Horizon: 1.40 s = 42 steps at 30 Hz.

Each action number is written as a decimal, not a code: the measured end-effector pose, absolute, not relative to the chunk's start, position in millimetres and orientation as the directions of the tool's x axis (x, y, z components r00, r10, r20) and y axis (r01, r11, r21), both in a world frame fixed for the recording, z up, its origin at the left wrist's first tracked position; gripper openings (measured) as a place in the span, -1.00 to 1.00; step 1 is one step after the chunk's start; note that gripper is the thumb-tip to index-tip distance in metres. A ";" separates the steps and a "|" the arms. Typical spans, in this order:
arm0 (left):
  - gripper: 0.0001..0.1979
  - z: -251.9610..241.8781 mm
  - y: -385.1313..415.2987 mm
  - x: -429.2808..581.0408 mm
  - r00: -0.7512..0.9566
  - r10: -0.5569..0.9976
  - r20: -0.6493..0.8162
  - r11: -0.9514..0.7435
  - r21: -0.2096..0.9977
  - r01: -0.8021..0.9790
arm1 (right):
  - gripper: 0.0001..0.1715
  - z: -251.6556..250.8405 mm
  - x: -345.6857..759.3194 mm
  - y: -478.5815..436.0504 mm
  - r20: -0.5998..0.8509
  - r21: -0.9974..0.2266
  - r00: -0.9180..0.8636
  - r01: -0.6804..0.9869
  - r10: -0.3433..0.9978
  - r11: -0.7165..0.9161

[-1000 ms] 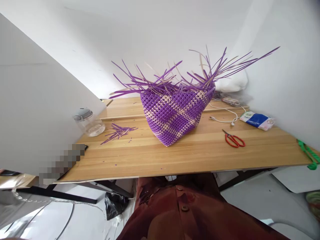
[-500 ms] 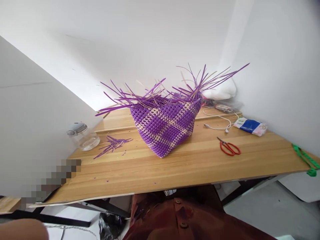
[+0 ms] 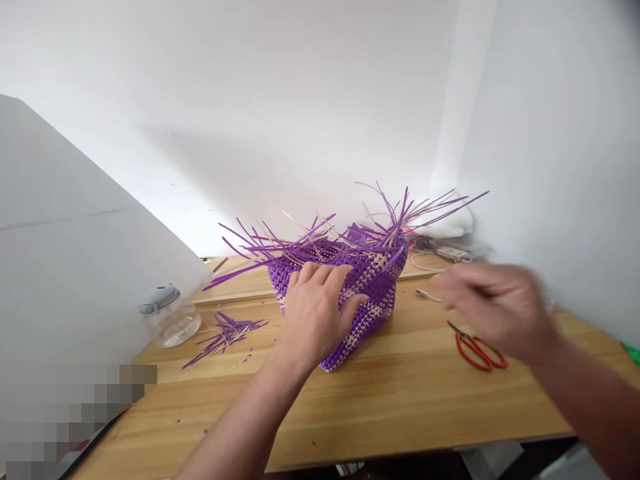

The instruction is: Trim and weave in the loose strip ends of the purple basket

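A woven basket (image 3: 375, 293) in purple and cream stands on the wooden table, with loose purple and cream strips bristling from its rim. In front of its near side is my left hand (image 3: 317, 307), fingers stretched out and thumb apart; whether it touches the weave I cannot tell. My right hand (image 3: 500, 307) is in the air to the right of the basket, its fingers curled and smeared by motion. Anything in it is hidden. Below and left of that hand lie red-handled scissors (image 3: 477, 350) on the table, blades pointing up and left.
A clear jar with a grey lid (image 3: 173, 317) stands at the left table edge. Beside it is a small heap of cut strips (image 3: 230, 333). A white cable (image 3: 427, 295) and plastic-wrapped items (image 3: 445, 233) lie at the back right. White walls enclose the table (image 3: 400, 407).
Both my hands have come into view, the left up to the basket's front and the right above the scissors. The view has tilted up, so things appear lower.
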<state>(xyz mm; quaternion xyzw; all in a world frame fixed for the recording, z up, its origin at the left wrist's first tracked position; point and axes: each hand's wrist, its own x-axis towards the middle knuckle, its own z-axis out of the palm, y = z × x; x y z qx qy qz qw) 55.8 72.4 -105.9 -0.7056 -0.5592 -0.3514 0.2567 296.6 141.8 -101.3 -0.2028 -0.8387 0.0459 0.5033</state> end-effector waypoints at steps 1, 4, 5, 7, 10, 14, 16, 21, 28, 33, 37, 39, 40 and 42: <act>-0.53 -109.4 84.3 58.0 0.111 0.633 0.766 -0.168 -0.004 0.986 | -0.73 -100.8 288.6 146.5 0.812 -0.230 -0.473 0.281 0.343 0.932; -0.28 -120.1 109.4 59.6 0.052 0.660 0.749 -0.042 -0.032 0.999 | -0.88 -103.0 264.6 167.3 0.771 -0.118 -0.584 0.263 0.256 0.957; -0.25 -122.5 114.2 58.7 0.040 0.663 0.748 -0.027 -0.029 0.999 | -0.79 -103.6 258.9 176.8 0.782 -0.124 -0.561 0.289 0.273 0.949; -0.24 -124.3 119.7 55.3 0.025 0.664 0.748 -0.020 -0.016 1.000 | -0.78 -103.2 252.9 198.4 0.809 -0.209 -0.452 0.375 0.376 0.903; -0.34 -120.5 123.2 50.3 0.037 0.660 0.751 -0.044 -0.010 0.999 | -0.81 -99.4 254.1 230.2 0.747 -0.389 -0.356 0.449 0.561 0.804; -0.44 -115.6 129.1 51.2 0.051 0.651 0.757 -0.045 -0.029 0.999 | -0.75 -95.9 260.7 252.2 0.661 -0.481 -0.407 0.416 0.631 0.772; -0.47 -117.2 131.3 54.5 0.032 0.632 0.775 -0.031 -0.016 0.999 | -0.71 -96.3 263.5 252.7 0.605 -0.526 -0.453 0.389 0.654 0.756; -0.71 -137.5 113.2 54.0 0.089 0.505 0.858 -0.230 0.034 0.973 | -0.66 -96.5 272.0 247.9 0.652 -0.476 -0.464 0.364 0.599 0.800; -0.19 -206.6 71.2 -1.6 -0.604 0.332 0.725 -0.356 0.689 0.631 | -0.64 -98.7 273.4 246.6 0.748 -0.080 -0.605 0.327 0.273 0.942; -0.18 -230.3 67.9 -25.1 -0.548 0.724 0.418 -0.363 0.907 0.212 | -0.74 -102.9 254.5 204.7 0.856 -0.029 -0.500 0.207 0.131 0.978; 0.07 -231.9 46.9 -30.2 -0.515 0.729 0.452 -0.405 0.890 0.209 | -0.78 -109.5 248.7 153.9 0.857 -0.059 -0.487 0.229 0.167 0.972; 0.12 -236.4 30.7 -31.9 -0.485 0.740 0.465 -0.420 0.884 0.205 | -0.78 -114.8 250.2 130.7 0.875 -0.031 -0.460 0.260 0.152 0.965; 0.12 -239.1 23.0 -32.5 -0.466 0.754 0.464 -0.422 0.885 0.197 | -0.78 -117.2 251.6 121.2 0.883 -0.012 -0.447 0.278 0.141 0.960; 0.14 -243.0 10.6 -34.3 -0.411 0.789 0.457 -0.413 0.889 0.197 | -0.78 -120.9 254.8 107.8 0.895 0.008 -0.425 0.313 0.133 0.950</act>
